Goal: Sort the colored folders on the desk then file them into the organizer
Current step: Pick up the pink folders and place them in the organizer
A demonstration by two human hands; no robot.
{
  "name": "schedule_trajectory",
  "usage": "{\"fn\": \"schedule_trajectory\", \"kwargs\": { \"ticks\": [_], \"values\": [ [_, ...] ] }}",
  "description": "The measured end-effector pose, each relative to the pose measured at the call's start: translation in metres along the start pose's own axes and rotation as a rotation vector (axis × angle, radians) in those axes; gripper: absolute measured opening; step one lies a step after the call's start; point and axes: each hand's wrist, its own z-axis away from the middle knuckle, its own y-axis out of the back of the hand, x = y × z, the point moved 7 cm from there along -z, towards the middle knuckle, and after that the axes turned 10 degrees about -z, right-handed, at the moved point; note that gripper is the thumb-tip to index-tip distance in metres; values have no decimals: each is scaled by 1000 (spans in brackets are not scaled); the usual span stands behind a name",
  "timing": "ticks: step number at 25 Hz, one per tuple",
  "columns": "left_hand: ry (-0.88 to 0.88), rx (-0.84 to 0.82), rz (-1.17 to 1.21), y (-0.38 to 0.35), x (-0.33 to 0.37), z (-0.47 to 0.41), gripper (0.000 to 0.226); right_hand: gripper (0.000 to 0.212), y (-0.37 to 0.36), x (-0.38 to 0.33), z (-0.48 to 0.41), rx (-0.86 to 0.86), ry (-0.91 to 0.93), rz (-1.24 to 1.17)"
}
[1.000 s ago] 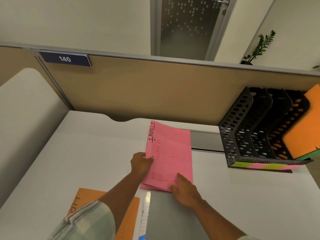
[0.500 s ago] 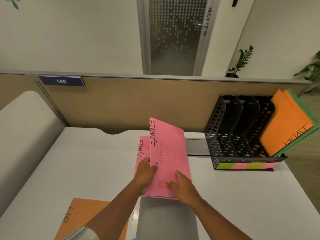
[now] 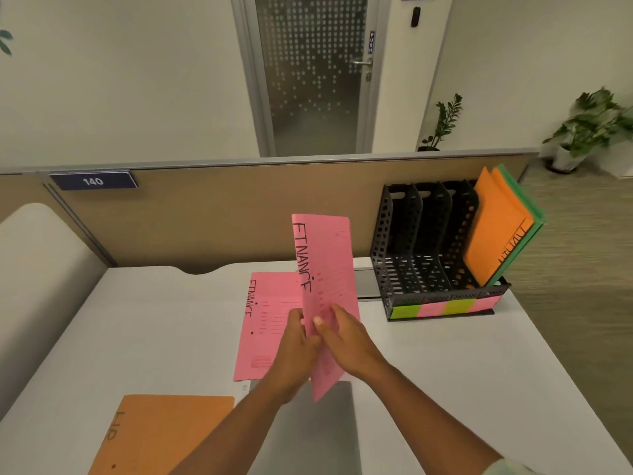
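A lifted pink folder marked FINANCE is held near upright above the counter, clear of the surface. Its lower part is gripped by both hands: the left hand is curled on the spine-side edge, and the right hand pinches it with the thumb on the front face. A second pink folder lies flat on the counter just behind the left hand. The organizer stands to the right at the back. Its three left slots are seen empty, and orange filed folders and a green filed folder lean in the right end. An orange HR folder lies flat at near left.

Handling, judged: thin card, light, and floppy when held low, as the top is seen leaning. It is best taken along the spine or at mid-height so the leading edge is kept straight for slotting. The surface is likely smooth, so a firm pinch is advised.
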Motion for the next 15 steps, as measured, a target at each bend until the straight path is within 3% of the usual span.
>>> {"fn": "schedule_trajectory", "kwargs": {
  "ticks": [3, 6, 10, 15],
  "values": [
    [-151, 97, -156, -25, 23, 14, 33, 61, 29, -21, 16, 17, 55, -50],
    [-269, 97, -67, -60, 57, 35, 39, 79, 60, -36, 31, 65, 110, -33],
    [-248, 77, 7, -104, 71, 43, 37, 65, 101, -50, 45, 152, 188, -21],
    [-250, 55, -242, -150, 75, 38, 54, 57, 153, -60, 58, 304, 263, 47]
  ]
}}
